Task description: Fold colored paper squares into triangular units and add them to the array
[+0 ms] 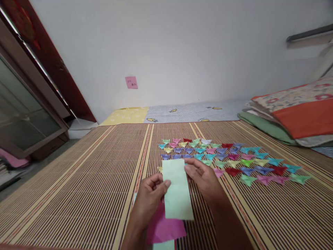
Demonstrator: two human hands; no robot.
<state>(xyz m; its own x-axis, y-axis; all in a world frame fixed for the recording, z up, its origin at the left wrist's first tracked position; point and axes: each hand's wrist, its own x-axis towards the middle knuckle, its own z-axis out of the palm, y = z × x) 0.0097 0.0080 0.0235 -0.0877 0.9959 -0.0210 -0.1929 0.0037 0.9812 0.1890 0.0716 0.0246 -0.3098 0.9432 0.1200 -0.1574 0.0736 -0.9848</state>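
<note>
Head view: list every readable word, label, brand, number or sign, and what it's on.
Pink note on the wall: two short dark marks, apparently handwritten, too small and blurred to quote.
Pale green sheet in the hands: no text visible.
Magenta sheet below it: no text visible.
Folded paper shapes: no text visible.
</note>
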